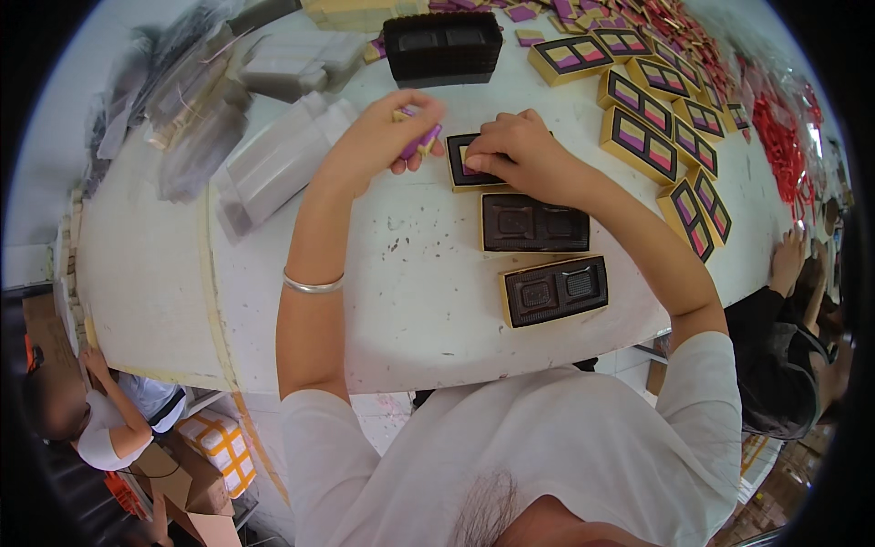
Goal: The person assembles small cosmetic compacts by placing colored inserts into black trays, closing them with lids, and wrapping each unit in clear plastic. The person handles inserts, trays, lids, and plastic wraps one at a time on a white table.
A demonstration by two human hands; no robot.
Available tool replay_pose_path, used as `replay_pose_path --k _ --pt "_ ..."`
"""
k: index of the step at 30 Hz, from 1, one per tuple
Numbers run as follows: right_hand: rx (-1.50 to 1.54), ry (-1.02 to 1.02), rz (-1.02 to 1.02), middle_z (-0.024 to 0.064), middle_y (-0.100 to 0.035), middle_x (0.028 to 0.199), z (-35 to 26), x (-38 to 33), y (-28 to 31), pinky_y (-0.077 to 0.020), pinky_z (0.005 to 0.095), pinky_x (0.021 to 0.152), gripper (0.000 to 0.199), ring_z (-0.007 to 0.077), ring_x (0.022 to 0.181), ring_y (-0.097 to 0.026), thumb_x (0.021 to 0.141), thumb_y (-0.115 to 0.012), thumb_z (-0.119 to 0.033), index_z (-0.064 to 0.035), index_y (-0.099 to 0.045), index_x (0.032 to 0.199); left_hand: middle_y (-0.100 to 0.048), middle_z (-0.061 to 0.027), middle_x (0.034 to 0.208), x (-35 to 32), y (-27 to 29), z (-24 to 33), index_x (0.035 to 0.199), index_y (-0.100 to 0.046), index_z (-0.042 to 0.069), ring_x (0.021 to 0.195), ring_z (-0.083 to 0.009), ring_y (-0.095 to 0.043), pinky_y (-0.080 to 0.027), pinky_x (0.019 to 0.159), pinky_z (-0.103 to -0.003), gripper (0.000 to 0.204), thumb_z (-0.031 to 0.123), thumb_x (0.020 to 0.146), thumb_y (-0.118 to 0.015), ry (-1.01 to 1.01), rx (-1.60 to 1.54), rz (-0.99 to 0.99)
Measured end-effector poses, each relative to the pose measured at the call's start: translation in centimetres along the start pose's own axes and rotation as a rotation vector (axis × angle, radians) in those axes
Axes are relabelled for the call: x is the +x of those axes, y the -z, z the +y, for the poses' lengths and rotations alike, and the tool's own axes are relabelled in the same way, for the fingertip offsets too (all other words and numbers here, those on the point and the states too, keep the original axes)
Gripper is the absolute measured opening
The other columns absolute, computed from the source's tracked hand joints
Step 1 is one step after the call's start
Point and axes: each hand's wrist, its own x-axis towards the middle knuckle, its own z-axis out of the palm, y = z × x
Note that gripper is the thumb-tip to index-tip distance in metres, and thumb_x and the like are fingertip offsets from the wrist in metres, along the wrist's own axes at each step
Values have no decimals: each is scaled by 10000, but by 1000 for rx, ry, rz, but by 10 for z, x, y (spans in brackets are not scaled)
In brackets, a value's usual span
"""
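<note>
My left hand (378, 137) is closed around a few small purple-and-gold packets (422, 143), held above the table. To its right, my right hand (533, 157) bends over a gold-edged box (463, 180) with a dark tray insert, fingers curled and fingertips down at the left compartment. A bit of purple packet shows beside the thumb; whatever the fingertips grip is hidden, as is most of that box's right half. Nearer to me lie two more gold-edged boxes, one with a bare dark tray (536, 225) and another, slightly tilted, with a bare two-compartment tray (554, 290).
A stack of dark trays (442, 47) stands at the back. Clear plastic sleeves (278, 164) lie at left. Several filled boxes (638, 141) sit at right, near loose packets and red ribbons (786, 155). Other people are at the far left (114, 419) and right (775, 356).
</note>
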Motion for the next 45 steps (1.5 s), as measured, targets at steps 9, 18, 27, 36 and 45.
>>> replay_pose_path --k 9,18,27,36,45 --pt "534 -249 335 16 -546 758 -35 -4 21 -409 253 579 151 105 716 -521 825 -651 -78 -36 -648 970 -566 -54 770 -19 -33 18 946 -471 66 596 -107 -533 -403 497 -226 358 423 955 -445 -122 -384 -126" --pt "-209 299 419 102 -576 921 -36 -38 40 -460 343 645 334 256 765 -557 647 -721 -39 -26 -644 971 -635 -25 722 -27 -27 25 977 -628 38 576 -34 -494 -343 483 -177 258 243 824 -659 -95 -24 -315" --pt "205 -66 63 117 -545 948 -50 -70 29 -468 364 744 255 292 871 -533 695 -741 -87 -38 -614 911 -606 2 695 -26 -23 13 900 -633 46 611 -56 -525 -384 525 -198 249 284 835 -664 -97 267 -253" --pt "140 -205 39 93 -521 893 -61 -67 17 -437 362 695 147 283 832 -528 726 -697 -84 -47 -577 803 -545 -6 696 -29 -36 10 997 -580 55 547 -56 -445 -333 463 -211 492 524 908 -462 -105 106 -257" --pt "345 -296 -60 62 -527 759 -51 -56 27 -432 354 605 103 235 724 -547 765 -676 -139 -64 -648 828 -515 -103 995 -55 -69 14 1410 -234 87 593 -116 -467 -341 491 -223 930 785 807 -114 -175 -284 -124"
